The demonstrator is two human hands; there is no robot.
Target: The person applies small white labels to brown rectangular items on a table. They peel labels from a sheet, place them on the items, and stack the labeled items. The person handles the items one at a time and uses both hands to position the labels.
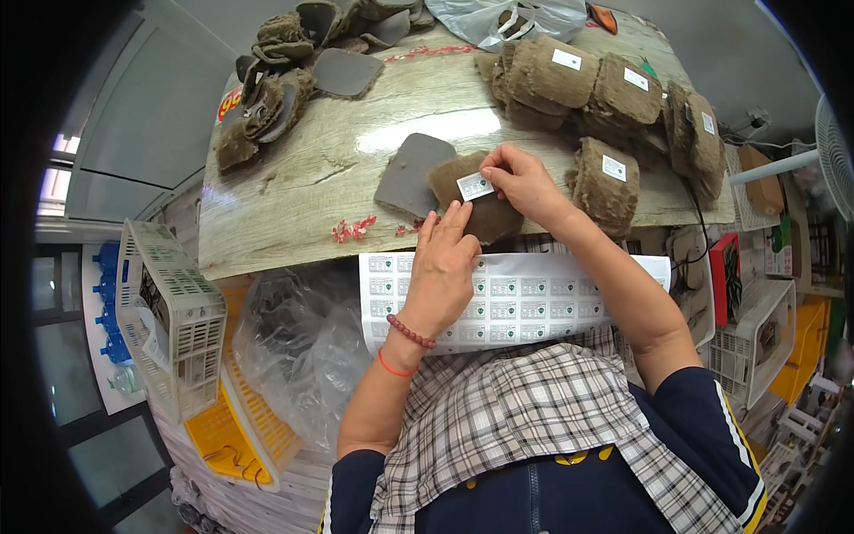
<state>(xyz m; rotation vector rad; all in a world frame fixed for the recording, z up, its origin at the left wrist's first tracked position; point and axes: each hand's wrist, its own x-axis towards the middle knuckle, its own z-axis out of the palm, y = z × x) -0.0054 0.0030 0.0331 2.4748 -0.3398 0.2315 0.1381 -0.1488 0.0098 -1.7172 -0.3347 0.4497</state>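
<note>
1. The white label (474, 186) lay on the brown fleece insole (476, 206) at the near middle of the table (294, 191); beside it, touching, lay a grey insole (409, 173), sole side up.
2. Your right hand (525, 182) pressed the label's right edge, its fingers closed in a pinch upon it.
3. Your left hand (442, 267) lay flat with fingers extended and gripping nothing, the tips resting on the insole's near edge just below the label.
4. Under your left palm, hanging over the table's edge, was the sheet of labels (534, 298), most of its rows unused.
5. To the right stood stacks of labelled insoles (614, 89), each with a white label on top; this part appeared done.
6. At the far left lay a loose heap of unlabelled insoles (276, 89), judged to be the work remaining.
7. Beyond them sat a clear plastic bag (498, 18); white and yellow baskets (178, 311) stood below the table at your left.
</note>
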